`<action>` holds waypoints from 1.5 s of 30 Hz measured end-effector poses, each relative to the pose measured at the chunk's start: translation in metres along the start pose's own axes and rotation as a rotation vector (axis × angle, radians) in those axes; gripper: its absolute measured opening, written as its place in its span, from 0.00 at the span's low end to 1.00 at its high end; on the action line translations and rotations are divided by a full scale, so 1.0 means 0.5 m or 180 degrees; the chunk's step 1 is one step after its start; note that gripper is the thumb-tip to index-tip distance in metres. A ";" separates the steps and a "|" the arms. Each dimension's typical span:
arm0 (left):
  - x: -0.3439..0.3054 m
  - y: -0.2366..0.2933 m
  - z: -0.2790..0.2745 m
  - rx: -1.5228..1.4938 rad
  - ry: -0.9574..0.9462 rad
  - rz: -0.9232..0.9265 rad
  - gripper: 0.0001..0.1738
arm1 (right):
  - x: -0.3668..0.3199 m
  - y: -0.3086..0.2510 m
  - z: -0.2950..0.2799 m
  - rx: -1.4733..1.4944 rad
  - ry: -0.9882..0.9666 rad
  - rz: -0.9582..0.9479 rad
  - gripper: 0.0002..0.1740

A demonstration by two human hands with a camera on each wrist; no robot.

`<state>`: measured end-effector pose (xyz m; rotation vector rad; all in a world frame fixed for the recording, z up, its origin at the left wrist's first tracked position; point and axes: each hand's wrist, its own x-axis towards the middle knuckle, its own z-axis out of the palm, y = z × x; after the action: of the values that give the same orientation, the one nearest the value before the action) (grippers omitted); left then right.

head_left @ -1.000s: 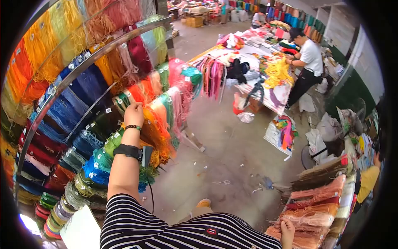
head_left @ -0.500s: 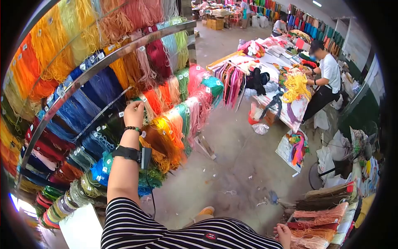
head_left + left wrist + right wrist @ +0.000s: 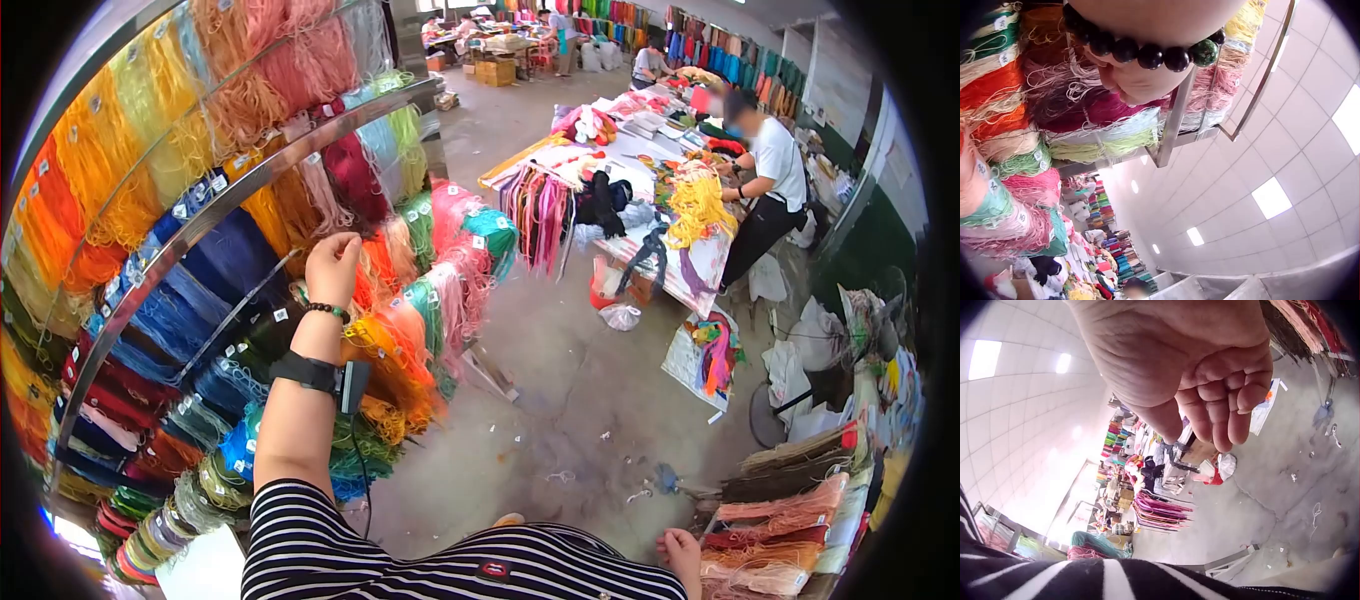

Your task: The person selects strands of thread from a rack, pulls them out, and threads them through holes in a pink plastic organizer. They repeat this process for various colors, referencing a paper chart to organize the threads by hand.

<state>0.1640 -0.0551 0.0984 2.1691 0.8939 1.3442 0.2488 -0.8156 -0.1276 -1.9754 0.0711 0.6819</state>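
Note:
My left hand (image 3: 332, 272) is raised before the rack's hanging thread, beside orange-red skeins (image 3: 377, 268) and below a maroon skein (image 3: 352, 178). Its fingers are bent, and whether they pinch any strand cannot be told. Seen in the left wrist view, the left hand (image 3: 1138, 78) lies partly behind its beaded bracelet, with magenta thread (image 3: 1107, 112) behind it. Low at the right, my right hand (image 3: 682, 556) hangs loosely curled beside salmon-coloured skeins (image 3: 775, 510). The right wrist view shows that right hand (image 3: 1191, 375) palm visible, holding nothing.
A curved metal rail (image 3: 215, 190) crosses the thread rack. Beyond the floor (image 3: 560, 420), a person in a white shirt (image 3: 775, 155) works at a table heaped with coloured yarn (image 3: 697, 210). A stand fan (image 3: 768, 415) and bags are at the right.
My left hand has moved up the rack, from beside green and orange skeins towards the maroon one. The right hand has shifted slightly away from the salmon-coloured skeins. The head view has swung.

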 end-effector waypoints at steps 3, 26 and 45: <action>-0.032 0.013 0.035 0.0110 -0.0195 -0.0108 0.13 | -0.020 -0.021 -0.003 -0.0014 0.0051 0.0120 0.13; -0.055 0.011 0.294 0.1008 -0.2081 -0.0274 0.42 | 0.205 -0.551 0.300 -0.1072 -0.1096 -0.1768 0.16; -0.055 -0.011 0.304 0.1058 -0.2341 -0.0054 0.36 | 0.574 -0.869 0.864 0.0213 -0.0991 -0.2215 0.11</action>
<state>0.2904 -0.0751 0.0119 2.5996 0.8532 0.3147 0.4469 -0.1718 -0.0652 -1.6490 -0.7374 0.4993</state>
